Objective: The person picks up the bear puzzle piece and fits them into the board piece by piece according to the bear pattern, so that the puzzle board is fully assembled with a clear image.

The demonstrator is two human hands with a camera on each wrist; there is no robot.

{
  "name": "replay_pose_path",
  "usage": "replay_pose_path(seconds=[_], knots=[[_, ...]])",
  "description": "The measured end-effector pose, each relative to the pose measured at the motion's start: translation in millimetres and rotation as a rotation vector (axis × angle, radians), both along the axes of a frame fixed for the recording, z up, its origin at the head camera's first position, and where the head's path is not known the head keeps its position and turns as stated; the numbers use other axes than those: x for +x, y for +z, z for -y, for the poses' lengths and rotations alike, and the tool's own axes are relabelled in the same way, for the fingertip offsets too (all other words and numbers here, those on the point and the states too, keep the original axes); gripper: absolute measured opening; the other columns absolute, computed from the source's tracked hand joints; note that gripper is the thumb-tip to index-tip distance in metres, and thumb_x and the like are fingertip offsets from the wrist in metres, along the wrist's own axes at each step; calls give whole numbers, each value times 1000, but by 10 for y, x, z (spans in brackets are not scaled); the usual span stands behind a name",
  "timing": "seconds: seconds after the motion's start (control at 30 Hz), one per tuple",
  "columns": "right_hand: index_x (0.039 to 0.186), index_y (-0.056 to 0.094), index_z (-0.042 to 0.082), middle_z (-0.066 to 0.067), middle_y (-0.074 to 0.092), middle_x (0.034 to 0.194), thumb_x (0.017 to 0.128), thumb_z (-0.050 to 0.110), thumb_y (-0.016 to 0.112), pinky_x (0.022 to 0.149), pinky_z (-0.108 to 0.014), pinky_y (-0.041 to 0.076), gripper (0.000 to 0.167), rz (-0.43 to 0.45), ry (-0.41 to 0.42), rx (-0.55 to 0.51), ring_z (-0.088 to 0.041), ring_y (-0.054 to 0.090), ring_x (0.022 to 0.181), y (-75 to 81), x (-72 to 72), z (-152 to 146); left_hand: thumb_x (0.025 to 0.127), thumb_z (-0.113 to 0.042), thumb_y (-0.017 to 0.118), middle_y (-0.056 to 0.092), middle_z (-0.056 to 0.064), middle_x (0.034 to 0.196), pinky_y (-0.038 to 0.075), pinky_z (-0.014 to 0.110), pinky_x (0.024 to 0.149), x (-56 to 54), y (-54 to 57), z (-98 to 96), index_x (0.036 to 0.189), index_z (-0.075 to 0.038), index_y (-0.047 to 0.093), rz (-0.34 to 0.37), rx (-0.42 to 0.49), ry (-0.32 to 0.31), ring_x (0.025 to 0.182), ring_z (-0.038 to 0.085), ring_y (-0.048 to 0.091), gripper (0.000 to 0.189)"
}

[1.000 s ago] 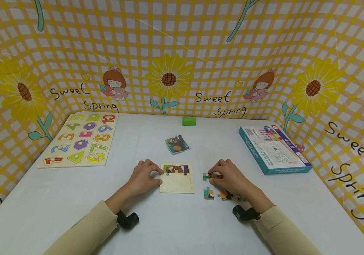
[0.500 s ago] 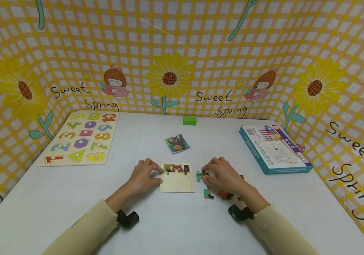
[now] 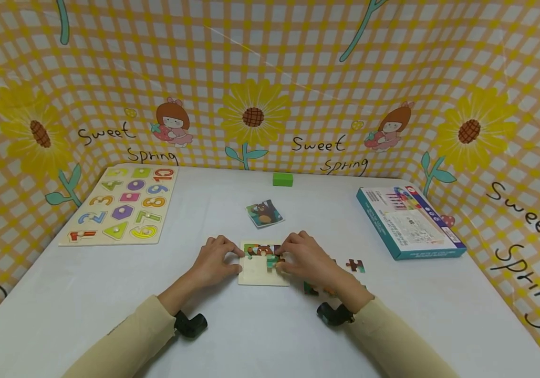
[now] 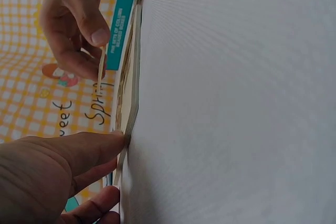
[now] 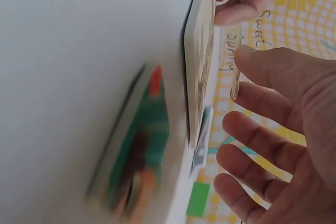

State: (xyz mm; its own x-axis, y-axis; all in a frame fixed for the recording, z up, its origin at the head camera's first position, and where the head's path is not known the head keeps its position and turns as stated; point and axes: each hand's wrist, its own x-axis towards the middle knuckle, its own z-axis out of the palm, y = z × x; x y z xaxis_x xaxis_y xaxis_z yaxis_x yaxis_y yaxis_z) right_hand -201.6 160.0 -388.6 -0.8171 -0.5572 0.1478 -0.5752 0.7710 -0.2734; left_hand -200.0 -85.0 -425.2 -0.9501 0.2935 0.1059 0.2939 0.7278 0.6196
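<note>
A shallow wooden puzzle board (image 3: 253, 274) lies flat on the table, a row of bear-picture pieces (image 3: 262, 250) along its far side. My left hand (image 3: 215, 260) holds the board by its left edge, thumb and forefinger touching the rim. Between thumb and forefinger my right hand (image 3: 309, 258) pinches a green-and-brown jigsaw piece (image 3: 271, 263) above the board's right half. The right wrist view shows that piece (image 5: 235, 82) raised off the board, its other fingers spread loosely. Right of the board lie several loose jigsaw pieces (image 3: 355, 265), some partly hidden under the right forearm.
Beyond the board lies a bear picture card (image 3: 264, 213), with a green block (image 3: 282, 180) farther back. A number-and-shape board (image 3: 121, 207) is at the left, and a flat teal-sided box (image 3: 409, 223) at the right. Patterned cloth (image 3: 251, 63) walls the table's back and sides.
My right hand has moved left from the loose pieces, carrying the green-and-brown jigsaw piece over the board. My left hand has stayed at the board's left edge.
</note>
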Motion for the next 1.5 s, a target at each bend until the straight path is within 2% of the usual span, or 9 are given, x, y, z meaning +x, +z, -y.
replay_pose_path(seconds=[0.2, 0.63, 0.93, 1.5], knots=[[102, 72, 15, 0, 62, 100, 80, 30, 73, 81, -34, 39, 26, 5, 17, 3, -15, 46, 90, -7, -36, 164, 76, -19, 77, 57, 6, 107, 36, 45, 90, 4, 3, 3, 98, -17, 71, 6, -5, 19, 105, 27, 45, 23], [100, 72, 16, 0, 63, 98, 81, 27, 72, 81, -35, 38, 22, 16, 30, 19, -17, 46, 89, -48, -100, 404, 75, -19, 77, 58, 6, 106, 35, 46, 90, -1, -16, 1, 100, -15, 69, -9, -10, 15, 103, 27, 45, 26], [102, 72, 16, -1, 64, 99, 81, 30, 73, 79, -34, 37, 25, 24, 42, 40, -17, 46, 88, -101, -152, 450, 75, -19, 77, 58, 5, 105, 35, 46, 90, -10, -23, 4, 98, -15, 69, -26, -11, 11, 101, 26, 46, 26], [105, 72, 18, 0, 62, 96, 81, 32, 72, 79, -33, 37, 28, 23, 28, 62, -15, 45, 87, -129, -155, 475, 75, -20, 77, 58, 5, 105, 36, 46, 90, -10, -14, -6, 99, -15, 69, -27, -21, 8, 103, 27, 46, 26]])
